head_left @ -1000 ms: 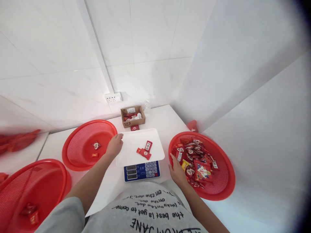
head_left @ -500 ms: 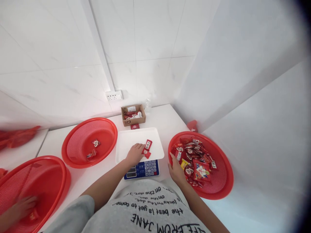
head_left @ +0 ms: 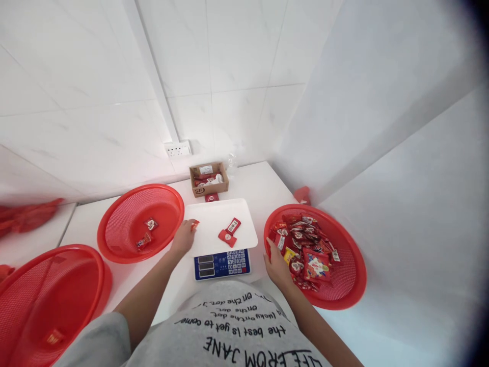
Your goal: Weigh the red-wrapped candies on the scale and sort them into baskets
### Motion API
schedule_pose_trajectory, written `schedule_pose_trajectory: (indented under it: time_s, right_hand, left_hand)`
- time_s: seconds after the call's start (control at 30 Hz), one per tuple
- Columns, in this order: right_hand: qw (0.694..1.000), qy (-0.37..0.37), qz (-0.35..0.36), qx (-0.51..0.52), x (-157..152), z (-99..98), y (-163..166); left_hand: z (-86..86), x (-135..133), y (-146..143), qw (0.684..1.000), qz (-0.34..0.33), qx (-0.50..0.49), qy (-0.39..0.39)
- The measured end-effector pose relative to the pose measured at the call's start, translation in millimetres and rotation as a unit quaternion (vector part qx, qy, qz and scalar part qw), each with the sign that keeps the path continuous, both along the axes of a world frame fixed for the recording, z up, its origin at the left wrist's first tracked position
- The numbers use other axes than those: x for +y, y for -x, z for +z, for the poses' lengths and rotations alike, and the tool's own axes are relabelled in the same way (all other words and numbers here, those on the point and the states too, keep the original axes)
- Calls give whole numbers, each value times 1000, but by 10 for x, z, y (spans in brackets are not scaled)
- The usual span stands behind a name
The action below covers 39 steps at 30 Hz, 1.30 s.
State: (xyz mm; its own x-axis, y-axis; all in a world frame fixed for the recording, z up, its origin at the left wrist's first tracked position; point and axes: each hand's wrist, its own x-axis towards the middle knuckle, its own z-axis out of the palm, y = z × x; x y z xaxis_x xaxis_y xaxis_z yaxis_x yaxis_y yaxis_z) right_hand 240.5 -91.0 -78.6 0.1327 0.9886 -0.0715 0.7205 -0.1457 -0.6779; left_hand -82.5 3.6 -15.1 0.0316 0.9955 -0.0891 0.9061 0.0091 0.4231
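My left hand [head_left: 185, 237] is over the left edge of the scale's white pan, fingers closed on a small red snack packet [head_left: 194, 225]. On the white pan [head_left: 208, 214] lie two overlapping red packets, a square one [head_left: 227, 238] and a long one [head_left: 234, 225]. The scale's blue keypad panel [head_left: 222, 265] faces me. My right hand [head_left: 278, 266] grips the left rim of a red mesh basket [head_left: 353, 278], which holds a heap of wrapped snacks [head_left: 305, 239]. Two small packets [head_left: 144, 240] lie in the left red basket [head_left: 162, 204].
A small cardboard box [head_left: 202, 191] with red packets stands behind the scale, a red packet [head_left: 211, 197] before it. Another red basket [head_left: 91, 265] at lower left holds one packet [head_left: 55, 337]. A wall socket [head_left: 178, 148] and red bags [head_left: 30, 214] are behind.
My left hand has moved left across the pan with a small packet, uncovering the two packets there. My right hand stays on the basket rim. Another person's hand has left the lower-left basket.
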Motion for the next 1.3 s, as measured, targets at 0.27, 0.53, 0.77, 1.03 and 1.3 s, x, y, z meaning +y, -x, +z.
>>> schedule_pose_trajectory:
  time_s: [0.27, 0.53, 0.77, 1.03, 1.3]
  right_hand:
    - [1000, -2, -3, 1, 5, -28, -4]
    - [1000, 3, 0, -2, 2, -21, -4]
    - [1000, -10, -3, 2, 8, -76, -7]
    - [995, -36, -8, -89, -7, -67, 21]
    - [957, -34, 182, -224, 527, 392, 548]
  left_hand:
    - [81, -87, -78, 994, -19, 44, -100]
    - [-125, -247, -950, 949, -315, 29, -5]
    - [-175, -215, -794, 963, -254, 76, 39]
    - [-30, -130, 153, 995, 63, -57, -60]
    - [-177, -414, 623, 982, 76, 71, -158]
